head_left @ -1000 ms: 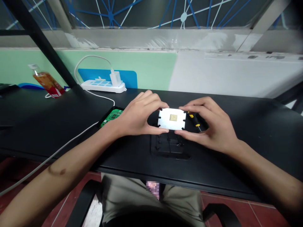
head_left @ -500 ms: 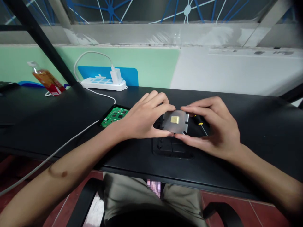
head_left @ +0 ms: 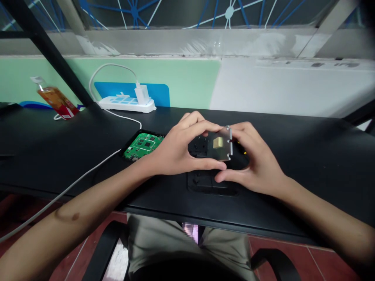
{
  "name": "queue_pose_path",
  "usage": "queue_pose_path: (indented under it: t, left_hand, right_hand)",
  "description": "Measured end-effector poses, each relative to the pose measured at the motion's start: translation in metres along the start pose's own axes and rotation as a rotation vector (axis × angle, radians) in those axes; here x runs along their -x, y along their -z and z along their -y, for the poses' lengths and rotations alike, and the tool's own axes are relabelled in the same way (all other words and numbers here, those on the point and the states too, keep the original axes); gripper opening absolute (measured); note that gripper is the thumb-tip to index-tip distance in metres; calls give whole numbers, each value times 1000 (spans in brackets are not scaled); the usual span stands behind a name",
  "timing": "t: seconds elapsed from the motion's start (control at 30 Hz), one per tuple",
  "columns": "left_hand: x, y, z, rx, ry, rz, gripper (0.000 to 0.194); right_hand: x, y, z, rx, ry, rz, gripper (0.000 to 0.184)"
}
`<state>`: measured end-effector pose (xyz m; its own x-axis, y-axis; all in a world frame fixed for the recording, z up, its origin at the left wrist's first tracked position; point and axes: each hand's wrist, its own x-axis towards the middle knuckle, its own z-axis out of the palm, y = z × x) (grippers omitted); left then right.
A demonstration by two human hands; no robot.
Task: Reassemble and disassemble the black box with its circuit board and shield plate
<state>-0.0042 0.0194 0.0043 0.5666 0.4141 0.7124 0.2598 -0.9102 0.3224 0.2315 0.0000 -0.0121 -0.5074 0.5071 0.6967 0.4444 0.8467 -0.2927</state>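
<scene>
My left hand (head_left: 184,146) grips a thin square metal plate (head_left: 225,150) by its upper and lower edges, between fingers and thumb. The plate is tilted, with notches along its right edge and a gold-coloured pad (head_left: 218,142) on its face. At the plate's right side my right hand (head_left: 258,160) is curved open. Its fingertips are at or behind the plate's upper right edge; contact is unclear. The right thumb is apart from the plate, below the left thumb. Under both hands lies a black plastic housing (head_left: 212,183), partly hidden.
A green circuit board (head_left: 145,143) sits in a black case left of my left hand. Behind my right hand a black-and-yellow tool (head_left: 242,148) is mostly hidden. Farther back are a white power strip (head_left: 125,103), a white cable (head_left: 88,173) and a drink bottle (head_left: 57,101).
The plate has tilted, and its right edge has risen. My left hand has shifted slightly right with it. The right thumb has come off the plate's lower edge, and the right hand has moved left.
</scene>
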Motion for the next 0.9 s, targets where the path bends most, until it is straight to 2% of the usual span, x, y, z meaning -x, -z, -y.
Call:
queue_pose_path:
  t: [0.1, 0.27, 0.63, 0.9]
  left_hand:
    - [1, -5, 1, 88, -4, -49, 60]
    - [1, -6, 1, 109, -3, 5, 59]
    - [-2, 9, 12, 31, 37, 6, 59]
    - [-2, 13, 14, -73, 24, 34, 51]
  right_hand:
    - [-2, -4, 4, 25, -27, 18, 75]
    - [-2, -3, 6, 18, -18, 1, 53]
    - [0, 5, -8, 98, -113, 6, 52]
    - [0, 15, -7, 120, -21, -66, 62]
